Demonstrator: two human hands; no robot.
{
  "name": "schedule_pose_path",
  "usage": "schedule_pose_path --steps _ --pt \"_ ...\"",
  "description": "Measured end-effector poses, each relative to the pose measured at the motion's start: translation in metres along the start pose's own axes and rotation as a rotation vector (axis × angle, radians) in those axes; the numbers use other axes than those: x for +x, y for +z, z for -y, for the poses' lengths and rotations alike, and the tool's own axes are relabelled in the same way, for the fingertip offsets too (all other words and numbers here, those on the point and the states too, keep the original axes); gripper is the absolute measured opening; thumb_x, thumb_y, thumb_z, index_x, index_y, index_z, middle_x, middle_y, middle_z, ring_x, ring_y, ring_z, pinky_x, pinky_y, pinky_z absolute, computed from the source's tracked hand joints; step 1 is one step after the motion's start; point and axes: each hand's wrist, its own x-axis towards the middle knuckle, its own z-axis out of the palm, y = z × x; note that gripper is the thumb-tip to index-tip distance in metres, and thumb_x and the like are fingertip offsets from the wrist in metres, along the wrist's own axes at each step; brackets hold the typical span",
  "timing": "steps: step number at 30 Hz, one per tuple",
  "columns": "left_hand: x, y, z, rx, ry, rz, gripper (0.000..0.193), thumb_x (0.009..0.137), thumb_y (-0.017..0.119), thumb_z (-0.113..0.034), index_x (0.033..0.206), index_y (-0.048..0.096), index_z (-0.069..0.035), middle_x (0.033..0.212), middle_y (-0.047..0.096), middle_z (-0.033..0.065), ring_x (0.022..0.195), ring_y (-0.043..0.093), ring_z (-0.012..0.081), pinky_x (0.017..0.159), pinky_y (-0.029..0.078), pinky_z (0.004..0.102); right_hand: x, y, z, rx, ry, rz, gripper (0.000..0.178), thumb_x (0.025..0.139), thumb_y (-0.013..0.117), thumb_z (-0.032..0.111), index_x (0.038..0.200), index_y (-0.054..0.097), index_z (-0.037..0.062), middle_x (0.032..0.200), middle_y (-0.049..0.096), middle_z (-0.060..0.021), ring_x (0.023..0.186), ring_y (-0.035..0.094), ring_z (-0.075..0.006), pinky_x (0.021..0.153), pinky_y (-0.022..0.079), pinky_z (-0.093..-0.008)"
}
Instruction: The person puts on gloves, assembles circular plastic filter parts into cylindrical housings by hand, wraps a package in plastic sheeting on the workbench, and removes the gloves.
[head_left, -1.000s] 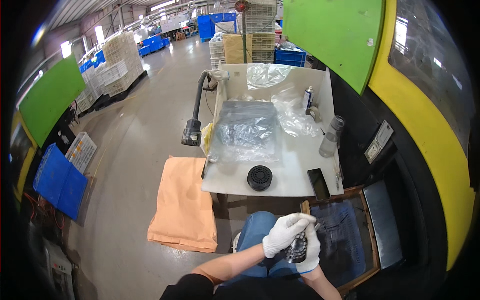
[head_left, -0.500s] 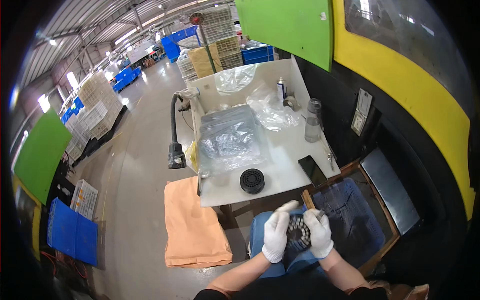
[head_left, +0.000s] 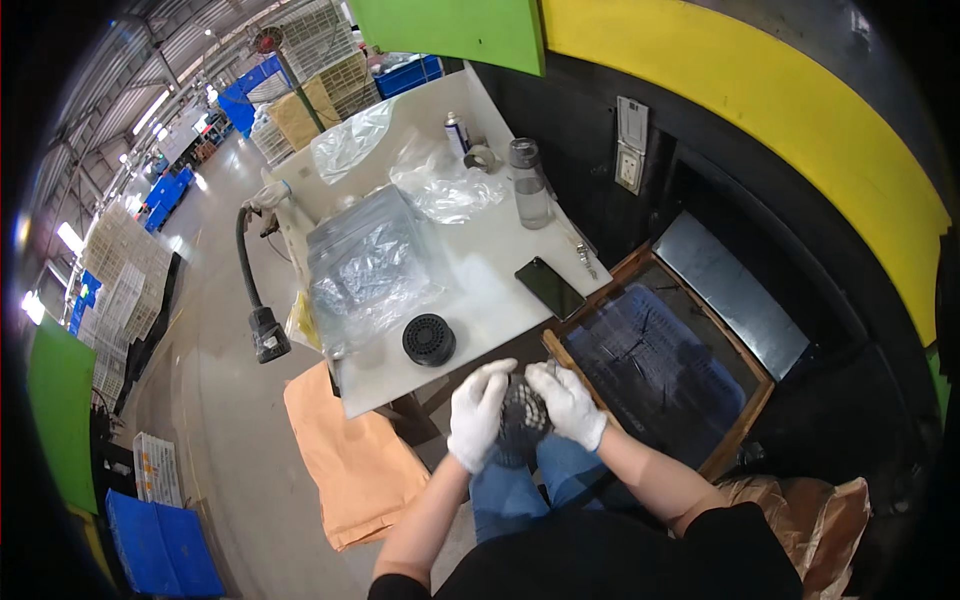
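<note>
Both my hands wear white gloves and meet above my lap. My left hand (head_left: 480,412) is closed on the left side of a black round part with slots (head_left: 522,415), which stands tilted. Around its right edge my right hand (head_left: 568,402) is closed too; a small dark tip shows at those fingers, too small to name. A similar black round part with holes in its top (head_left: 429,340) sits near the front edge of the white table (head_left: 400,378).
Plastic bags (head_left: 365,250), a phone (head_left: 550,288), a clear bottle (head_left: 531,185) and a spray can (head_left: 457,135) lie or stand on the table. To the right is a wood-framed box with a blue basket (head_left: 655,350). A flexible black hose (head_left: 245,260) hangs at the left.
The view has turned, so the table and surroundings sit farther left in the picture. Both hands still hold the black round part, now seen more tilted.
</note>
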Motion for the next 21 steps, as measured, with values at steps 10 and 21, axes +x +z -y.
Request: schedule_pose_path --steps 10,21 --pt "0.119 -0.121 0.101 0.514 -0.088 -0.397 0.041 0.085 0.062 -0.036 0.112 0.064 -0.004 0.109 0.064 0.0198 0.098 0.062 0.033 0.089 0.047 0.039 -0.052 -0.124 -0.055 -0.046 0.417 -0.647 0.035 0.092 0.056 0.04 0.081 0.058 0.007 0.055 0.052 -0.0014 0.035 0.038 -0.007 0.031 0.027 -0.0224" --pt "0.145 -0.086 0.045 1.329 -0.21 0.447 0.103 0.057 0.078 -0.046 0.144 0.031 -0.022 0.151 0.017 0.0244 0.135 0.021 0.0505 0.107 0.033 0.0541 -0.082 -0.266 -0.129 -0.412 0.385 -1.129 0.026 0.088 0.061 0.032 0.091 0.057 0.0061 0.065 0.053 -0.0032 0.046 0.048 -0.0142 0.042 0.036 -0.0302"
